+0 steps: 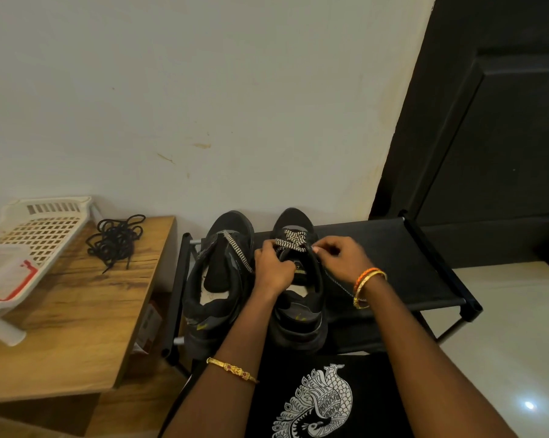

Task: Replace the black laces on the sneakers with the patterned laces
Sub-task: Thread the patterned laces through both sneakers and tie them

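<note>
Two black sneakers stand side by side on a black fabric rack, toes toward the wall. The left sneaker carries one black-and-white patterned lace running diagonally over its tongue. Across the lower eyelets of the right sneaker the patterned lace crosses. My left hand grips the right sneaker's left eyelet edge and lace. My right hand pinches the lace at the right eyelet edge, a loose end trailing under the wrist. The removed black laces lie tangled on the wooden table.
A wooden table stands to the left of the rack, bearing a white plastic basket and a clear box with red clips. A black door is at the right, a pale wall behind, light floor at the lower right.
</note>
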